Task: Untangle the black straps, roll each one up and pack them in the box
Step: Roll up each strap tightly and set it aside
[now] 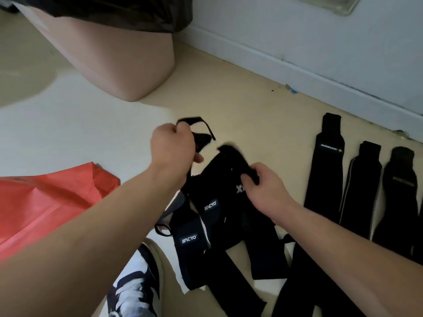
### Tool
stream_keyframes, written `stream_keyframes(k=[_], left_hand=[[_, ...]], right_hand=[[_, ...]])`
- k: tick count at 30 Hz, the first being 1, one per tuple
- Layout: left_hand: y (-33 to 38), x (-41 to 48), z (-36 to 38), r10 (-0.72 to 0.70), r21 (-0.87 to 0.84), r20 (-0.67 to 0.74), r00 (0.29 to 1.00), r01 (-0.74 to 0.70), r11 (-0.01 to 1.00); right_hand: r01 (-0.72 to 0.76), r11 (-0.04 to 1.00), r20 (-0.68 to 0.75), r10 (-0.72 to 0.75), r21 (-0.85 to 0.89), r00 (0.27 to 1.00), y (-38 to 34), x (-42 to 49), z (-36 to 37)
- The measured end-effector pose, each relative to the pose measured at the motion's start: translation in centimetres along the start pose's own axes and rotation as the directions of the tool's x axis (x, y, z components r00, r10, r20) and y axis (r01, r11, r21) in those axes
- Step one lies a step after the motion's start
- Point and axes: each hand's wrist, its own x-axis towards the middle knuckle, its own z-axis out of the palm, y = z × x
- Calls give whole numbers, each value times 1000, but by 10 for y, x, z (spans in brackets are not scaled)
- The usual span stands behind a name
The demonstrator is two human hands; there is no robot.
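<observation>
One strap tangle (212, 209) was gripped by left hand (171, 149) and right hand (267, 188); three flat straps (325, 175) were laid beside it.

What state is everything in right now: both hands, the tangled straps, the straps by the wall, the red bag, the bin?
left hand: gripping a thin loop, raised above the pile.
right hand: pinching a strap end.
tangled straps: intertwined, unrolled.
laid-out straps: three, separated, flat side by side, not rolled.
red bag: crumpled on the floor.
bin: upright, black liner over its rim.
</observation>
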Motion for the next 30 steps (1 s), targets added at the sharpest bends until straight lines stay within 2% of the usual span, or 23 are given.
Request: stream_keyframes(k=[1,3,6,8,9,12,15,16,17,21,26,30], left_hand=[[6,2,-4,34,20,-9,999,-34,999],[11,-7,-5,138,183,104,985,-155,971],[-4,-29,4,223,374,298,928,-328,868],[-17,-38,9,211,470,332,919,-355,808],[-23,-40,11,192,475,344,919,-347,809],[-32,-51,12,152,376,393,907,-309,874],[-40,-64,13,202,257,565,800,-404,878],[-45,-66,13,204,205,613,763,-404,892],[-49,-67,12,195,158,625,756,-368,916],[-55,-58,8,103,123,458,883,-178,976],[-37,-52,3,173,137,511,842,-278,951],[-29,-53,3,109,131,565,818,-219,967]], right_hand=[[-52,999,53,53,-12,997,10,-4,4],[-190,981,127,183,47,975,25,-10,10],[-244,949,30,243,201,970,23,-5,7],[-249,895,-36,282,369,959,9,2,1],[-256,860,-22,295,441,955,0,4,-1],[-290,781,91,290,553,953,-23,2,1],[-336,706,169,298,623,939,-35,-2,3],[-345,679,172,311,648,935,-38,-3,2],[-339,670,158,318,660,935,-39,-3,2],[-277,720,87,290,637,953,-41,-4,0],[-266,706,97,271,657,958,-49,-11,-6],[-217,712,69,231,668,970,-56,-9,-19]])
